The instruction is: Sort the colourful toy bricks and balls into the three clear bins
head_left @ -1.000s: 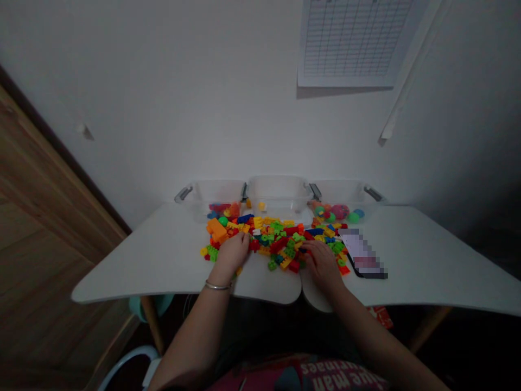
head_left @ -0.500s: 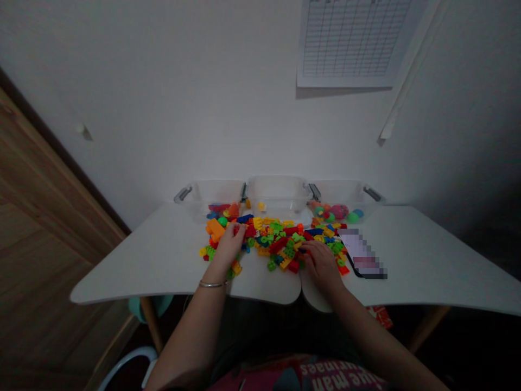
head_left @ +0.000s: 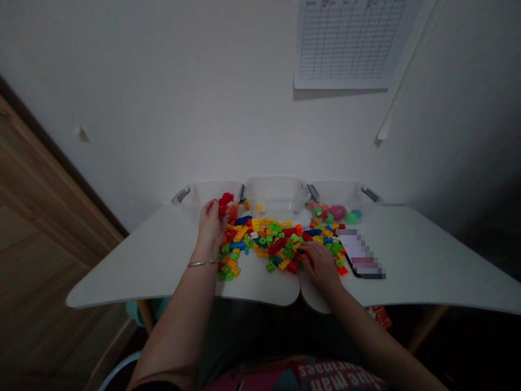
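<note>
My left hand (head_left: 209, 222) is closed on a red toy piece (head_left: 226, 200), lifted at the front of the left clear bin (head_left: 211, 190). Its exact kind is unclear in the dim light. A pile of colourful toy building bricks (head_left: 280, 239) spreads over the middle of the white table, in red, yellow, green, blue and orange. At the pile's right side rests my right hand (head_left: 321, 263), fingers curled together over red and dark pieces. What lies under those fingertips is hidden.
Beside the left bin stand a middle clear bin (head_left: 277, 187) with a yellow piece and a right clear bin (head_left: 337, 190) holding coloured balls. A phone (head_left: 360, 252) lies right of the bricks on the white table (head_left: 415, 260). A printed sheet (head_left: 344, 46) hangs on the wall.
My left hand has risen from the bricks and moved left and away from me, carrying the red toy piece up to the left bin. My right hand has barely moved.
</note>
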A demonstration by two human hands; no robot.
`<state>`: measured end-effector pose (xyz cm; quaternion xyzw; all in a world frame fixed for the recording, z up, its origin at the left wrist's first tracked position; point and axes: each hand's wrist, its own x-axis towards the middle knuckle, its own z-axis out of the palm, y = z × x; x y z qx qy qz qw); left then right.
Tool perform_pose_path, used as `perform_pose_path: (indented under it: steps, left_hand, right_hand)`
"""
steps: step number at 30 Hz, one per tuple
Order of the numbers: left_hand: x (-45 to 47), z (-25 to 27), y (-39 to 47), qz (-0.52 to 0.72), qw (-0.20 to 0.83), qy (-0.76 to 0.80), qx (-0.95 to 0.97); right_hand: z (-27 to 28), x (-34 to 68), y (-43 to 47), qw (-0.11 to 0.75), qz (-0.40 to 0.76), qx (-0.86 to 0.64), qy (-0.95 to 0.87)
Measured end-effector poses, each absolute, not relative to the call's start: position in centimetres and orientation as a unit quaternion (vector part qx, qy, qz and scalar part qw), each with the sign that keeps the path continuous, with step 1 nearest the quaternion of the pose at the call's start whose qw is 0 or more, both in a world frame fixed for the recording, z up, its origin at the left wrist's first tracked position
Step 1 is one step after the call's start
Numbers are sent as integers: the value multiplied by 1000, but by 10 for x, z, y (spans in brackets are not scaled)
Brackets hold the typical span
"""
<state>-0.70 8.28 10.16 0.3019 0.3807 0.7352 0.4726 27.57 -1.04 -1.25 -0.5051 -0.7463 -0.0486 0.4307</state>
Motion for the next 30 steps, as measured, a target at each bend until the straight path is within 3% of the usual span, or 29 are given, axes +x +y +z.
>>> perform_pose_path:
  steps: [20, 27, 30]
  left_hand:
    - [-21, 99, 113, 711, 444, 449, 309]
    - [-20, 89, 117, 704, 382, 478, 361]
    - [-20, 85, 112, 651, 285, 542, 449]
  right_hand:
    - [-12, 275, -10, 432, -50, -502, -747]
    - [-12, 275, -10, 429, -52, -502, -749]
    - [-12, 275, -11, 430, -51, -502, -749]
